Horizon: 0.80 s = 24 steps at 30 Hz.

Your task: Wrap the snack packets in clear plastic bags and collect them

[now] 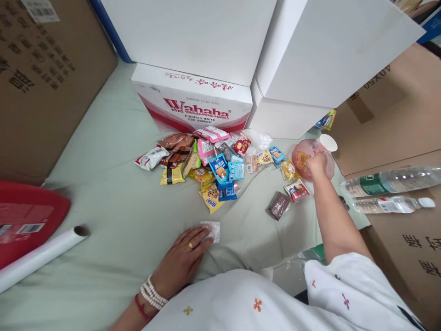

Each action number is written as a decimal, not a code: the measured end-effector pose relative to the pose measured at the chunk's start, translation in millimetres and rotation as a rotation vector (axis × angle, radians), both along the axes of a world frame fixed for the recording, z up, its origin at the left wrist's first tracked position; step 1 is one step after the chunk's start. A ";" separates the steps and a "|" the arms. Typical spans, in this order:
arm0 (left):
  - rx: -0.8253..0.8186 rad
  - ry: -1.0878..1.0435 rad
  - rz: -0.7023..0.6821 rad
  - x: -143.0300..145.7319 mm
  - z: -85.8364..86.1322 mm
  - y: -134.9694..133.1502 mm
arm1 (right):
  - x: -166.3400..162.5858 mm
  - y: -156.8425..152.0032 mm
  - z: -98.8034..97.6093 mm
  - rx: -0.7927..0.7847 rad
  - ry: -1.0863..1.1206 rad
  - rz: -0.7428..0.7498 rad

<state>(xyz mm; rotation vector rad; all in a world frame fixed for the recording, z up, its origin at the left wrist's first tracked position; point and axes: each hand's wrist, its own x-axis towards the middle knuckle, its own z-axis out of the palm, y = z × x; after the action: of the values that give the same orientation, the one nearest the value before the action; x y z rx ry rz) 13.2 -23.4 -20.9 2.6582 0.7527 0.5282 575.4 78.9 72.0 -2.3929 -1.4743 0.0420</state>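
My left hand lies flat with fingers stretched out, its fingertips resting on a small white crinkled piece, perhaps tissue or a wrapper. At the right, my right hand reaches to a pink see-through container, and its fingers are mostly hidden there. Something yellow shows through the container beside the fingers. Close to this hand lie a yellow snack packet, a red-and-white packet and a dark brown packet. A heap of snack packets covers the middle of the cloth.
Behind the heap stands a Wahaha water carton beside large white boxes. Plastic bottles lie on cardboard at the right. To the left are a brown carton, a red object and a white roll.
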 end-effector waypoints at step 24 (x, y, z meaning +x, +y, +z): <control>0.045 -0.057 -0.018 1.9 1.7 2.2 | -51.2 -19.7 -60.5 0.079 0.388 -0.296</control>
<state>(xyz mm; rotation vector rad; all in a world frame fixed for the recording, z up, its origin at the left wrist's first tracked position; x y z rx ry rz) 15.0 -21.2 -19.2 2.6760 0.7075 0.6205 524.2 59.2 11.4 -2.3449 -0.9251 0.3498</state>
